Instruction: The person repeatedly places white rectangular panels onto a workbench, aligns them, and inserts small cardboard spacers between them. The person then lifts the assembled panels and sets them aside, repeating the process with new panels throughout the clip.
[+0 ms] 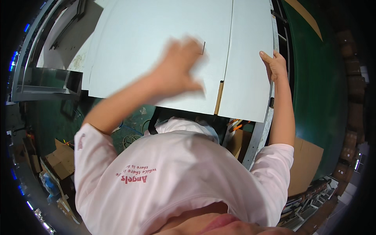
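Observation:
A large white sheet or board (168,23), with a long straight seam toward its right side, lies flat in front of me. Over its middle, my left hand (178,64) is blurred by motion; its thumb stands well apart from the fingers, and no object shows in between. A short dark slit or thin strip (203,47) appears beside those fingers. My right hand (277,67) grips the narrower white panel (250,58) at its right edge, thumb on top and the other fingers mostly hidden over the side. A brown strip (219,98) shows at the seam's near end.
A metal rail (254,147) runs along the right of the work surface, with a green surface (317,94) beyond it. Brown cardboard (307,160) leans at the lower right. At left are a metal frame (47,94) and cardboard boxes (58,158). Cables (131,139) lie on the floor.

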A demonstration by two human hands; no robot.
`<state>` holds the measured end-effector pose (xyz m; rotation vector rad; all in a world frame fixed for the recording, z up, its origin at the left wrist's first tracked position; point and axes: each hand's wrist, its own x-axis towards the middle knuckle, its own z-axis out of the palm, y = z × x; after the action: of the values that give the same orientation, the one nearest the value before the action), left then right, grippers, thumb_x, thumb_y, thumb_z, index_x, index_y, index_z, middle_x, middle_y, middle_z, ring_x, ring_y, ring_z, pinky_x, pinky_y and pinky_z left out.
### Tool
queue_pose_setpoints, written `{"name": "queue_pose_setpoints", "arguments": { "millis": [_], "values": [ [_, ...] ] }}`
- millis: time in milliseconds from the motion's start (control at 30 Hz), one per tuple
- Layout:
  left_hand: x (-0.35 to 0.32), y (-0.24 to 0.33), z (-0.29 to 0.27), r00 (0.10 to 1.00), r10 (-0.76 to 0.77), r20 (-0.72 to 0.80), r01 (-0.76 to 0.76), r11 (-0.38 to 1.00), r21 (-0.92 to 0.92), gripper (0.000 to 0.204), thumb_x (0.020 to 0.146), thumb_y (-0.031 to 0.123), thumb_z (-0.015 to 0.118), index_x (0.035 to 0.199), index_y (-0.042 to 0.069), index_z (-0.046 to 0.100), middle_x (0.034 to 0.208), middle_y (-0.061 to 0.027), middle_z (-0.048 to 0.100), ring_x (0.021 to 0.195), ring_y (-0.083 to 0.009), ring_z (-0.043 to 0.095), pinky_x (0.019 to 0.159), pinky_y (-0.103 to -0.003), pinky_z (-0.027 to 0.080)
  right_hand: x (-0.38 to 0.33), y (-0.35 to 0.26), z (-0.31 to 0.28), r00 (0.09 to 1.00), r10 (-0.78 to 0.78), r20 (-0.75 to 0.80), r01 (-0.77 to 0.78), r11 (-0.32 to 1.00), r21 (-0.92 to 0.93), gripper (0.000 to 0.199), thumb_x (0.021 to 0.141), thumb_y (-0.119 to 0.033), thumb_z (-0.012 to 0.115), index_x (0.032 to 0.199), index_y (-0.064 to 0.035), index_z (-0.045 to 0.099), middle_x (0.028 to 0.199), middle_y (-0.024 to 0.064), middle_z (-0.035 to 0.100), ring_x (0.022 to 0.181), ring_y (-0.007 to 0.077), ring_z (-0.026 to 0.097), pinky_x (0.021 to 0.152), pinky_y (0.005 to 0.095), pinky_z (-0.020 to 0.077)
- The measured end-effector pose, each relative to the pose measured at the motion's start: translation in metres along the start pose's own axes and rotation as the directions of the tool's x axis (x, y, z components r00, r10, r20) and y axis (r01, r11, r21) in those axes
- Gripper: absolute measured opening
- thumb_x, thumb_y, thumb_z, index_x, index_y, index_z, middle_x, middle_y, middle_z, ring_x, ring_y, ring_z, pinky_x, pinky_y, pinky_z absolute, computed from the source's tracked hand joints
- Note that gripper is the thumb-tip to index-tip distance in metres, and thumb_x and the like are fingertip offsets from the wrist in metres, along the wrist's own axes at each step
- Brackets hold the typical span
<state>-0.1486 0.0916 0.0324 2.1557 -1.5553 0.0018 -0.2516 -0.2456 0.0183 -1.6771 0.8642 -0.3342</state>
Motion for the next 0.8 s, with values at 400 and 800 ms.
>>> {"name": "queue_pose_setpoints", "arguments": {
  "millis": [400, 800],
  "values": [
    [-0.031, -0.314, -0.141, 0.276, -0.961, 0.019, 0.831, 0.229, -0.506, 0.065, 0.081, 0.057, 0.06, 0.118, 0.003, 0.063, 0.114, -0.0186, 0.061, 0.106, -0.029, 0.056, 0.093, -0.035, 0.04, 0.038, 0.008, -0.017, 0.951, 0.003, 0.308, -0.015, 0.999, 0.035, 0.06, 0.067, -0.018, 0.085, 0.11, 0.0079, 0.05, 0.095, 0.0144, 0.06, 0.089, 0.0178, 0.063, 0.081, 0.0252, 0.0522],
    [-0.012, -0.27, -0.123, 0.131, -0.958, -0.254, 0.839, 0.244, -0.486, 0.064, 0.085, 0.05, 0.051, 0.122, -0.002, 0.056, 0.124, -0.0239, 0.054, 0.12, -0.037, 0.046, 0.102, -0.043, 0.034, 0.011, -0.002, 0.015, 0.982, -0.085, 0.167, 0.052, 0.98, 0.19, 0.062, 0.068, -0.002, 0.083, 0.114, 0.0099, 0.043, 0.108, 0.0173, 0.056, 0.094, 0.0221, 0.06, 0.085, 0.0312, 0.0539]
  ]
}}
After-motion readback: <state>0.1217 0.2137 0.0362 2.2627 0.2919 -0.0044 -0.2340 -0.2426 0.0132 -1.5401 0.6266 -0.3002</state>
